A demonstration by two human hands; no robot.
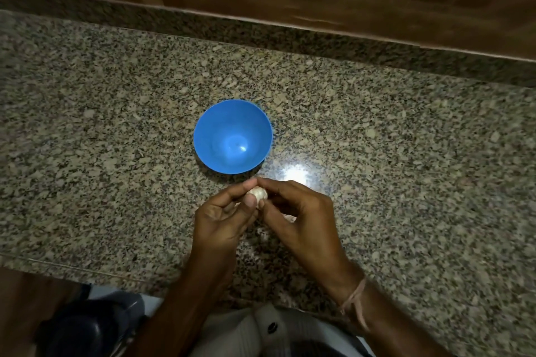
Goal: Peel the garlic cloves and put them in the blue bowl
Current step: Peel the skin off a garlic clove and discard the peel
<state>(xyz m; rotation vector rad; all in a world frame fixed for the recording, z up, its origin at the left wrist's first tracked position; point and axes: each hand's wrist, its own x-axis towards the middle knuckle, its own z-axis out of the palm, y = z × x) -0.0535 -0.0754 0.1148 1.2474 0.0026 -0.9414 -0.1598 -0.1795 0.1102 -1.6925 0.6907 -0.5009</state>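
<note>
A blue bowl [233, 136] stands upright on the speckled granite counter, and I see nothing inside it. Just in front of it, both hands meet over the counter around a pale garlic clove [258, 192]. My left hand [224, 216] pinches the clove between thumb and fingers. My right hand [301, 216] has its fingertips on the clove's right side and top. Something pale shows under the right hand [291, 219], partly hidden, so I cannot tell what it is.
The granite counter [406, 168] stretches wide to both sides, with a raised granite lip and a wooden wall behind. Its front edge runs near my body. A dark rounded object [84, 327] sits below the counter at lower left.
</note>
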